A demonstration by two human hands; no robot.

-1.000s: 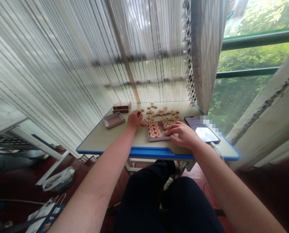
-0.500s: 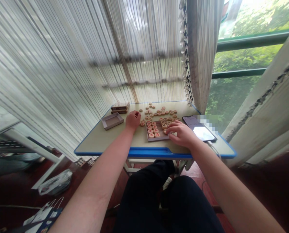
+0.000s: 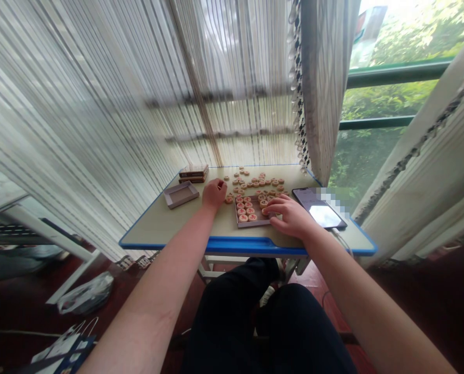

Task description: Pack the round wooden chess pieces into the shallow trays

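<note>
A shallow open box [image 3: 255,224] lies near the table's front edge. On its left side round wooden Chinese chess pieces with red characters [image 3: 242,211] sit in two columns; other pieces [image 3: 263,204] are toward its right. My right hand [image 3: 290,214] reaches over the box's right side, thumb and fingers closed around a Chinese chess piece [image 3: 265,211], partly hidden by the fingertips. Left of the box, my left hand [image 3: 214,194] rests on the table with curled fingers; whether anything is in them is hidden. Loose Chinese chess pieces [image 3: 255,184] are scattered behind the box.
An empty box lid or tray [image 3: 182,201] lies at the left, with stacked brown boxes [image 3: 193,173] behind it. A phone [image 3: 319,208] with a cable lies at the right. The blue-edged table [image 3: 157,228] stands before a string curtain [image 3: 224,78] and a window.
My right hand has shifted slightly left, with its fingertips now covering more of the chess piece in the box. My left hand has stayed in place.
</note>
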